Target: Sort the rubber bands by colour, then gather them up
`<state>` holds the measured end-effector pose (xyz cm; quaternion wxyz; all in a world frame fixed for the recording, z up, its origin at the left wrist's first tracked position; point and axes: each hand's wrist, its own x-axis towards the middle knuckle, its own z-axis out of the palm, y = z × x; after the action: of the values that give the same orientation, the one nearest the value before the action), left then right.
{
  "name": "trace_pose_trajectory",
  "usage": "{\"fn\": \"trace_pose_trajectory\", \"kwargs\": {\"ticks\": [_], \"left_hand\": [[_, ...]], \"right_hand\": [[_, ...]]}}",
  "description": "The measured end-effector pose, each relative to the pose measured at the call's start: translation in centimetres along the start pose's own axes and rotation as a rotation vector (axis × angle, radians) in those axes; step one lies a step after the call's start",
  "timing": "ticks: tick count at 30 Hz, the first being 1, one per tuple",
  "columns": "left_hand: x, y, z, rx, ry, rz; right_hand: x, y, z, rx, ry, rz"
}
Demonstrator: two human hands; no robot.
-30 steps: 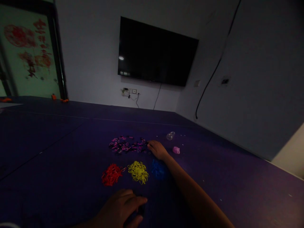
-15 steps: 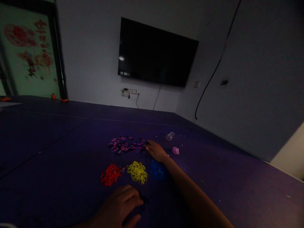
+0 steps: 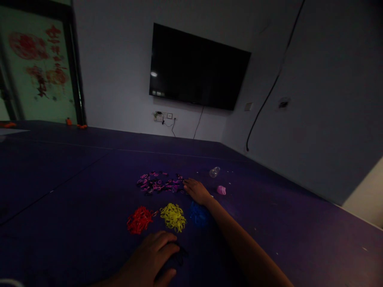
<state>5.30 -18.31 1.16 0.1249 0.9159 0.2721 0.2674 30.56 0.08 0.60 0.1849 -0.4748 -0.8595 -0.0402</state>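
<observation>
Dark bands [image 3: 180, 257] indistinct, right forearm [image 3: 243, 243] cut off below

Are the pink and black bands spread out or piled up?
Spread out: the pink and black bands lie scattered, with the purple surface showing between them.

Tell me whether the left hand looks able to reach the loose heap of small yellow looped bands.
Probably yes: the left hand lies just on the near side of the yellow heap, with nothing visible standing between them, and the right forearm passes off to the right.
</observation>
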Motion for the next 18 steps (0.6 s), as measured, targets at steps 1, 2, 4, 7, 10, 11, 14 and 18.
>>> {"fn": "trace_pose_trajectory", "kwargs": {"ticks": [1,2,4,7,10,11,14,18], "left_hand": [[-0.05,0.09,-0.03,0.01,0.001,-0.016],[-0.09,0.2,-0.08,0.018,0.005,-0.025],[-0.11,0.42,-0.18,0.026,0.008,-0.021],[-0.03,0.58,-0.33,0.034,-0.006,-0.004],[0.03,0.56,-0.44,0.038,-0.012,0.023],[0.02,0.56,-0.46,0.039,-0.011,0.029],[-0.04,0.61,-0.47,0.045,-0.019,0.027],[0.02,0.73,-0.46,0.06,-0.05,0.01]], "right_hand": [[-0.01,0.01,0.01,-0.004,0.004,-0.004],[-0.02,0.01,0.01,-0.007,0.006,-0.009],[-0.03,-0.03,-0.07,-0.01,0.007,-0.02],[-0.03,-0.16,-0.23,-0.019,0.001,-0.028],[-0.03,-0.29,-0.32,-0.023,-0.006,-0.02],[-0.03,-0.31,-0.33,-0.019,-0.006,-0.018],[-0.05,-0.31,-0.31,-0.001,0.002,-0.028],[-0.07,-0.43,-0.49,0.024,0.028,-0.026]]}}
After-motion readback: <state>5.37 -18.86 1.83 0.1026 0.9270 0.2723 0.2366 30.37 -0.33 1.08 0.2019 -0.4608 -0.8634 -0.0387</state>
